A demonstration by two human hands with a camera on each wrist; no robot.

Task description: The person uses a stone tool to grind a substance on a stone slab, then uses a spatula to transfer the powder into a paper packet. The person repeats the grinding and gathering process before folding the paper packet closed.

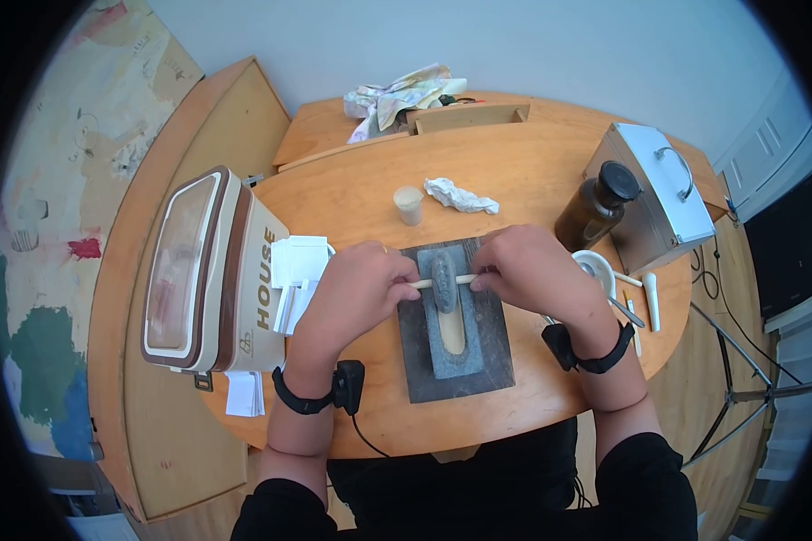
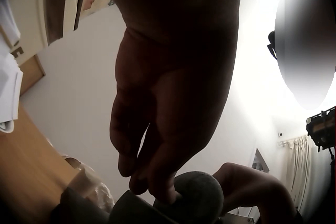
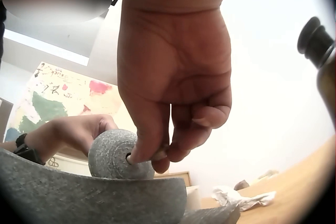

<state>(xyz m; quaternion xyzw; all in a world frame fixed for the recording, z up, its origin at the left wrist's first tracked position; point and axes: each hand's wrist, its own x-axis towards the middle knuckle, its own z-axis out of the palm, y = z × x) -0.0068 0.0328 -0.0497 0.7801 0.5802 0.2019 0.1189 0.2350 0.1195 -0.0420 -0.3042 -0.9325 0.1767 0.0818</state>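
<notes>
A grey stone grinding wheel (image 1: 444, 281) stands upright in a long stone grinding trough (image 1: 437, 353). Pale powder (image 1: 452, 335) lines the trough's near end. Through the wheel's centre runs a light wooden axle handle (image 1: 421, 284). My left hand (image 1: 367, 278) pinches its left end between thumb and fingers, while my right hand (image 1: 534, 270) pinches the right end. Close up in the right wrist view, the round face of the wheel (image 3: 113, 153) sits just beside my right fingertips. The left wrist view is dark, with the wheel (image 2: 195, 198) behind my left fingers.
Under the trough lies a dark board (image 1: 494, 361). Beyond it are a small cup (image 1: 409, 206) and crumpled tissue (image 1: 461, 196). To the right stand a brown jar (image 1: 590, 216), a silver case (image 1: 660, 212), a white bowl (image 1: 604, 269) and a white pestle (image 1: 650, 302). A beige storage box (image 1: 248, 279) is left, beside white papers (image 1: 299, 261).
</notes>
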